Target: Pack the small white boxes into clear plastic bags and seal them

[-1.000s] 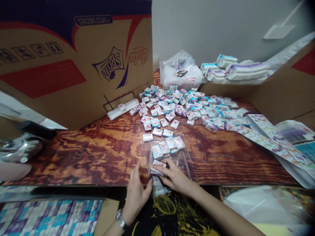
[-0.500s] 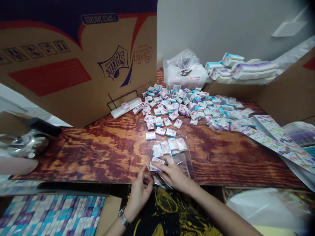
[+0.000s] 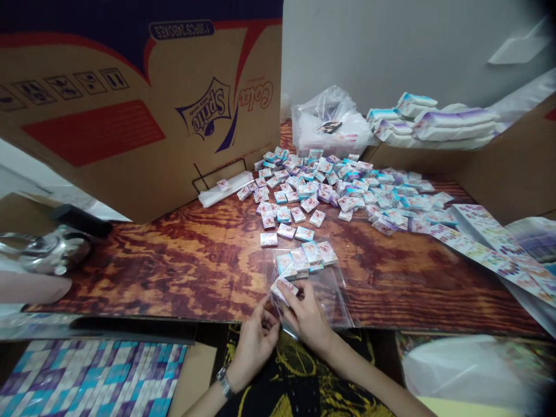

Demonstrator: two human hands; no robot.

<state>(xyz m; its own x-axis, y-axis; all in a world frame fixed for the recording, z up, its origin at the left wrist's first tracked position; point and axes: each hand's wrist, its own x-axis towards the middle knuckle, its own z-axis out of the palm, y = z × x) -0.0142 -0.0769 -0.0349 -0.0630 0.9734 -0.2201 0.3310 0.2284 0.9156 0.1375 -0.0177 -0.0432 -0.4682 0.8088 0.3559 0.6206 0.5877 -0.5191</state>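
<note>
A clear plastic bag [image 3: 332, 295] lies at the table's front edge, with several small printed boxes [image 3: 310, 253] in its far end. Inside the bag's near part, my right hand [image 3: 306, 315] grips another small printed box [image 3: 283, 288], thumb on top of it. My left hand [image 3: 259, 333], wearing a metal watch, pinches the bag's left edge near its mouth, close to that box. Just beyond the bag, more small boxes [image 3: 286, 231] sit in a short row.
A large pile of small boxes [image 3: 324, 179] spreads across the back. Behind stand a big carton [image 3: 108, 116] and a stack of clear bags [image 3: 332, 124]. Printed card sheets [image 3: 486, 243] lie right. Below left, a carton holds packed boxes [image 3: 91, 376].
My right hand has pushed the gripped box slightly farther into the bag and tilted it. My left hand moved a little right along with the bag. The view shifted slightly.
</note>
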